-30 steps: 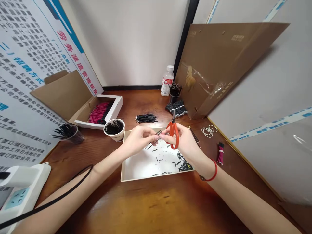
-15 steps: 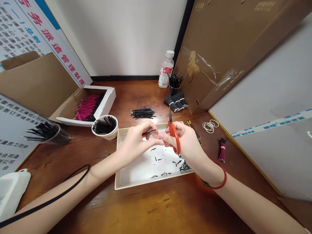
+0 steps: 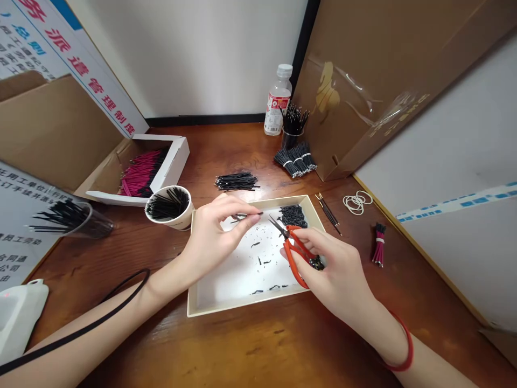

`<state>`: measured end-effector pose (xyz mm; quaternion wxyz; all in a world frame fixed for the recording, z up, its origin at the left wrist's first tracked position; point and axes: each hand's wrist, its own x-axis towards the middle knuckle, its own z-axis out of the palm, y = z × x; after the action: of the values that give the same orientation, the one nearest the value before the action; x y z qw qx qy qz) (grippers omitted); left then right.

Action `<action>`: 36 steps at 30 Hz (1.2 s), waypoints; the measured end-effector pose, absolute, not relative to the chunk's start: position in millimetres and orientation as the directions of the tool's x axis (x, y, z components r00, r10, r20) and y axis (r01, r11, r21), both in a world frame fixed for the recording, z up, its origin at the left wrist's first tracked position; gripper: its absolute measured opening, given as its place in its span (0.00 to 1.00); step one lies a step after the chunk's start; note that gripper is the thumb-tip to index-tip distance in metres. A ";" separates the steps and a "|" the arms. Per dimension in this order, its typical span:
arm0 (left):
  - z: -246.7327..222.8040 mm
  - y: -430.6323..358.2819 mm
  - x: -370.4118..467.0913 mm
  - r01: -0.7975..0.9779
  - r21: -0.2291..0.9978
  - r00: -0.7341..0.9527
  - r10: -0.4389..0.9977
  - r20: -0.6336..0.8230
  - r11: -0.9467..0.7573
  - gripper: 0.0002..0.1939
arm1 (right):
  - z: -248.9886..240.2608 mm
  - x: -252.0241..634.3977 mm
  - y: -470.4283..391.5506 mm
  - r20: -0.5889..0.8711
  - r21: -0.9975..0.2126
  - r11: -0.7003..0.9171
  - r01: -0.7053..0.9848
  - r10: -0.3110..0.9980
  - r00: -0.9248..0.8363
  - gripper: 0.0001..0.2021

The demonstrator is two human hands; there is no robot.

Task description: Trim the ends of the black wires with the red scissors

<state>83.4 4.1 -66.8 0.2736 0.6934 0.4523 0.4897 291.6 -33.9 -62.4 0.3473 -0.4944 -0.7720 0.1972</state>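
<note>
My left hand (image 3: 216,237) pinches a few thin black wires (image 3: 242,217) between thumb and fingers, above the left half of a shallow white tray (image 3: 193,280). In my right hand (image 3: 327,264) are orange-red-handled scissors (image 3: 288,237); their blades are slightly apart and point up and left toward the wire ends, without touching them. Short black offcuts (image 3: 264,261) lie scattered on the tray floor. A heap of small black pieces (image 3: 293,215) fills the tray's far right corner. More dark scraps (image 3: 317,263) show partly behind the right hand.
Behind the tray lies a black wire pile (image 3: 237,181). Left are a paper cup of wires (image 3: 183,218), a tipped clear cup (image 3: 97,221) and a white box (image 3: 177,156). Right are banded bundles (image 3: 297,160), rubber bands (image 3: 357,202) and a pink bundle (image 3: 378,245). A bottle (image 3: 278,99) stands behind.
The scissors have swung from lying idle across my right palm, pointing up, to a working grip with blades toward the left hand. My hands have moved apart; the left still pinches wires.
</note>
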 end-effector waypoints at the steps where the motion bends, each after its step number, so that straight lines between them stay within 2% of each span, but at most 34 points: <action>1: -66.6 3.9 83.6 0.361 0.819 0.113 0.893 0.436 -0.446 0.02 | -63.4 290.2 -33.0 0.357 -0.635 0.441 0.634 0.896 -0.266 0.03; 11: -67.6 3.0 84.2 0.384 0.802 0.139 0.888 0.439 -0.457 0.05 | -59.4 287.9 -33.9 0.376 -0.611 0.423 0.669 0.899 -0.225 0.03; 20: -68.5 3.2 82.4 0.385 0.794 0.162 0.882 0.443 -0.470 0.08 | -61.4 284.0 -30.9 0.390 -0.650 0.422 0.632 0.899 -0.199 0.03; 36: -68.7 3.4 82.3 0.353 0.809 0.174 0.883 0.436 -0.469 0.07 | -62.4 285.0 -30.7 0.374 -0.656 0.419 0.628 0.903 -0.211 0.03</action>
<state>82.3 3.4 -68.7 0.2788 0.7136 0.4331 0.4749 285.0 -30.7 -62.4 0.3713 -0.5064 -0.7559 0.1850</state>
